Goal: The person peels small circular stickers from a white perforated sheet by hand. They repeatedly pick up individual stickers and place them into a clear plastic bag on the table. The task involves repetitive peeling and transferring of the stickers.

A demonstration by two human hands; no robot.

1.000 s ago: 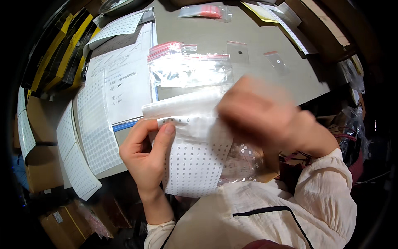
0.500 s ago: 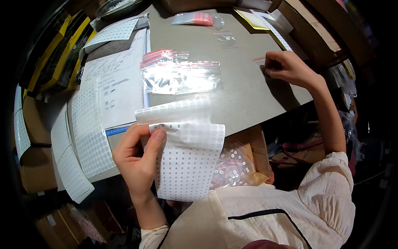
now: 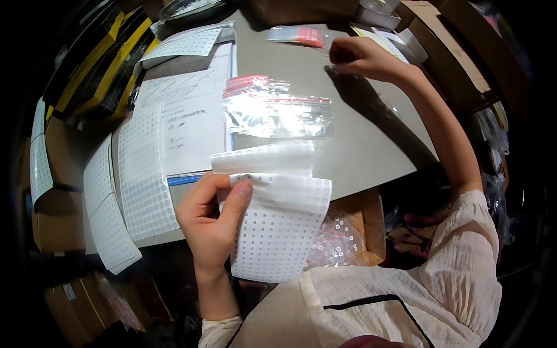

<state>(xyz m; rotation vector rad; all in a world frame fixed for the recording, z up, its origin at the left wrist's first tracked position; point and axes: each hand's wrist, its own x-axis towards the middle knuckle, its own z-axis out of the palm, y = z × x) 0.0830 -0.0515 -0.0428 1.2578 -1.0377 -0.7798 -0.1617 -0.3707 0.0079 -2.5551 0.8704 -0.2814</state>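
My left hand (image 3: 217,211) pinches a white sheet of small round printed stickers (image 3: 278,232) between thumb and fingers, near its upper left corner. Part of the sheet's pale backing (image 3: 267,158) folds out behind it, above the table's front edge. Out over the far right of the table, my right hand (image 3: 365,58) has its fingers drawn together, just right of a stack of red-topped zip bags (image 3: 297,36). A bit of clear plastic shows at its fingertips; what they grip is mostly hidden. Shiny clear zip bags with red seals (image 3: 278,113) lie mid-table.
A clipboard with written papers (image 3: 191,133) and more sticker sheets (image 3: 148,180) cover the left side. Below the front edge, a cardboard box (image 3: 374,232) holds bagged small white round pieces (image 3: 336,240). Cardboard boxes (image 3: 447,46) line the far right.
My right hand has moved left and farther away across the table, off a small bag at the right. The left hand keeps hold of the sticker sheet. The whole view has shifted slightly.
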